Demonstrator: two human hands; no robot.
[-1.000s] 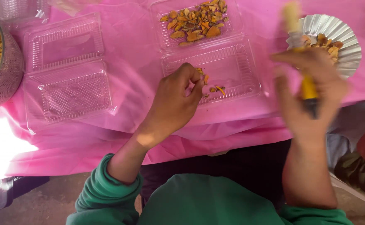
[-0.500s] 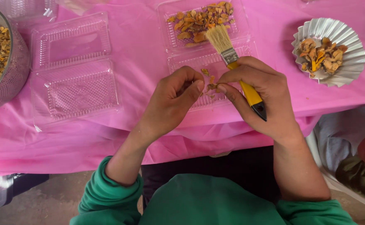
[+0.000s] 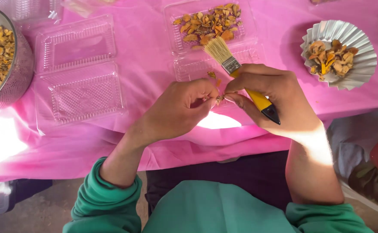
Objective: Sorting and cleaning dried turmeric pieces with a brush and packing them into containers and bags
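Note:
My right hand (image 3: 271, 97) holds a paintbrush (image 3: 236, 71) with a yellow handle and pale bristles that point up toward an open clear clamshell box (image 3: 245, 51). The far half of that box holds several orange-brown dried pieces (image 3: 208, 23). My left hand (image 3: 178, 110) meets the right hand's fingertips over the pink table cover (image 3: 146, 64), and together they pinch a small dried piece (image 3: 218, 99). A few loose bits lie in the box's near half, just beyond my fingers.
An empty open clear clamshell box (image 3: 79, 69) lies at the left. A metal bowl (image 3: 18, 64) with dried pieces stands at the far left edge. A fluted foil dish (image 3: 361, 51) with more pieces sits at the right. Another person's clothing shows at the lower right.
My right hand came down from near the foil dish with the brush and joined the left hand. Both hands have since drawn slightly toward the table's near edge, pinching a small piece.

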